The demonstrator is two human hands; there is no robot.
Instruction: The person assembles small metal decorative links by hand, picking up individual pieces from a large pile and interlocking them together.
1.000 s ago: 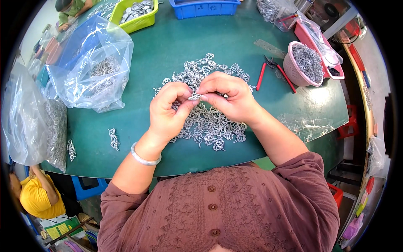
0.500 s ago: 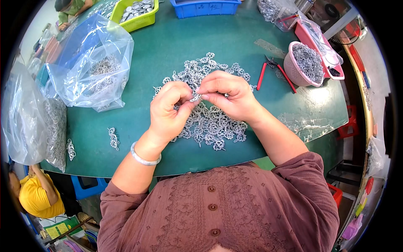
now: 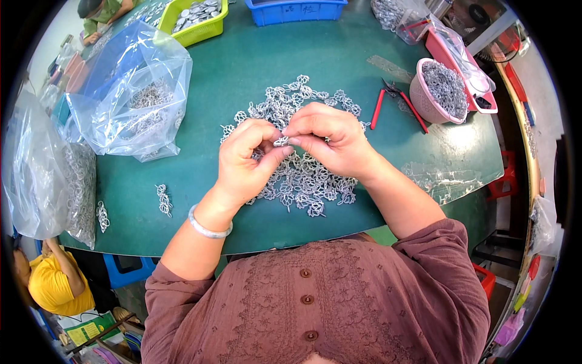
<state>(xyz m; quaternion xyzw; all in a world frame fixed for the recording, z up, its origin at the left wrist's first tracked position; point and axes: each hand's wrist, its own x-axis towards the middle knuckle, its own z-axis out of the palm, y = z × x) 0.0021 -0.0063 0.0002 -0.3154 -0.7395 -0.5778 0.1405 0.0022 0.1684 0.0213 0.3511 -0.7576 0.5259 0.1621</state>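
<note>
Between the fingertips of my left hand (image 3: 248,155) and my right hand (image 3: 330,138) is a small silver wire link piece (image 3: 281,141). Both hands are closed in a pinch on it, meeting above a loose pile of silver wire links (image 3: 312,182) on the green table (image 3: 242,67). My fingers cover part of the piece, so its full shape is hidden. Right of the pile lie pliers with red handles (image 3: 397,100), their jaws pointing away from me. Two small clusters of links, a nearer one (image 3: 163,201) and an outer one (image 3: 102,216), rest left of my left forearm.
Clear plastic bags of links, one upright (image 3: 139,91) and one full (image 3: 79,188), stand at the left. A green basket of discs (image 3: 206,30) and a blue bin (image 3: 297,13) sit at the back. A pink basket of links (image 3: 427,100) is at right. Other people work at left.
My hands stay over the pile, still pinching. The wire piece between my fingertips has turned slightly, and the fingers have shifted a little. Everything else is in the same place.
</note>
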